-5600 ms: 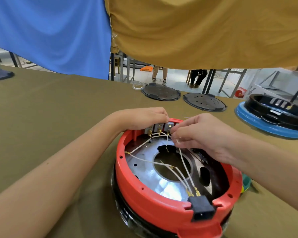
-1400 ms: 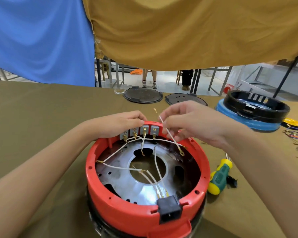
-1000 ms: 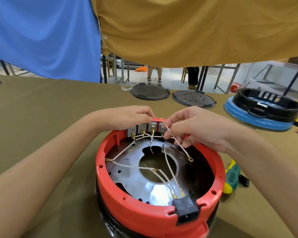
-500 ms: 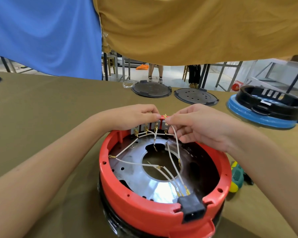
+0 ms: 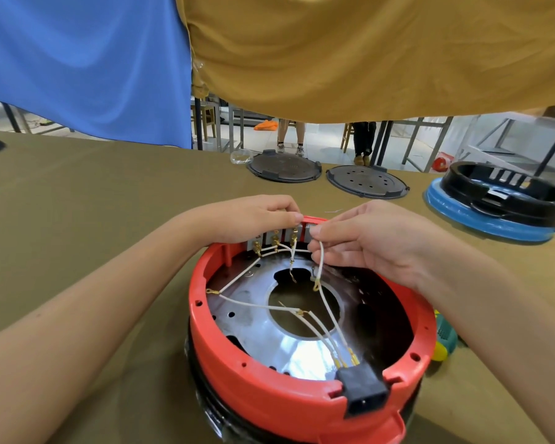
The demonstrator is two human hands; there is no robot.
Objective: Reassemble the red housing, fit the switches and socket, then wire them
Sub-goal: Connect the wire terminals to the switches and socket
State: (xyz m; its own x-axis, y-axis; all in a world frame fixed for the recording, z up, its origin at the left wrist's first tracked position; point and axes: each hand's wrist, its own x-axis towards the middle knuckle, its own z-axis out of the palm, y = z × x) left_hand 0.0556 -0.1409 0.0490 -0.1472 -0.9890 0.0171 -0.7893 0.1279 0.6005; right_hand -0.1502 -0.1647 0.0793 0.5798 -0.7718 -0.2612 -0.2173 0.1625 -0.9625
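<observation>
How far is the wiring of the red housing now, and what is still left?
Done: the switches and the black socket sit in the red housing, several wires attached. In hand: the right hand pinches a white wire at the switches; the left hand steadies them. Left: two brass terminals hang loose.

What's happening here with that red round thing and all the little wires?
A person is wiring up a red housing that sits on an olive-covered table. The left hand rests on the far rim over a row of switches, whose terminals already carry white wires. The right hand pinches a loose white wire beside the last switch. Other wires run to the black socket in the near rim. A screwdriver lies to the right.
</observation>
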